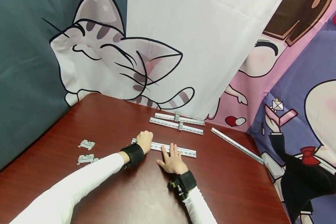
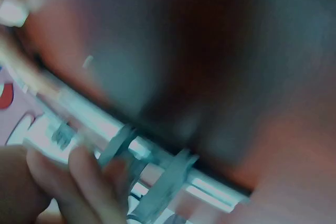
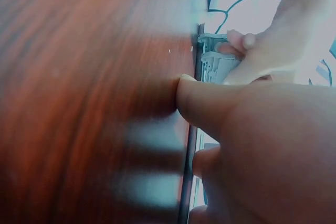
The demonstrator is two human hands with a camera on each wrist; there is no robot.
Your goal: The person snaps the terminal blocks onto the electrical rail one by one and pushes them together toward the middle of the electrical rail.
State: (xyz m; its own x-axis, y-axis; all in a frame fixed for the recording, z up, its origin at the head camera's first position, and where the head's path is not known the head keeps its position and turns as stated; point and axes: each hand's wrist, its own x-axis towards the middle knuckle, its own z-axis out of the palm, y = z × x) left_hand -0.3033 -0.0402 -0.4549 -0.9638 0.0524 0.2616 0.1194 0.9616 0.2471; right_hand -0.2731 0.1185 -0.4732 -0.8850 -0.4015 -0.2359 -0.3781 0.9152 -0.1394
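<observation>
A printed cloth backdrop (image 1: 212, 37), showing a sleeping striped cat and cartoon figures, hangs behind a reddish-brown worktop (image 1: 240, 193). Two arms in white reach in from the near side, the left sleeve (image 1: 72, 189) stretching across the left half and the right sleeve (image 1: 200, 207) coming up right of centre.

Slotted metal rails lie on the worktop: the front rail (image 1: 187, 152) crosses the middle beneath both hands, the farthest rail (image 1: 196, 121) and the second rail (image 1: 193, 129) lie side by side near the back edge, and the angled rail (image 1: 238, 145) slants along the right.

The right hand (image 1: 172, 161) is spread wide, its straight fingers resting on the front rail and gripping nothing; its thumb touches the worktop. The left hand (image 1: 144, 141) is curled at the rail's left portion, fingers closed on the grey terminal blocks (image 3: 220, 66), two of which stand side by side on the rail. Exactly which one it grips is unclear, as the left wrist view is blurred.

Black straps (image 1: 134, 154) circle both wrists. Smallest are the loose blocks (image 1: 86, 144) at left, some partly behind the sleeve, and the small block clusters (image 1: 176, 116) seated midway along both back rails.
</observation>
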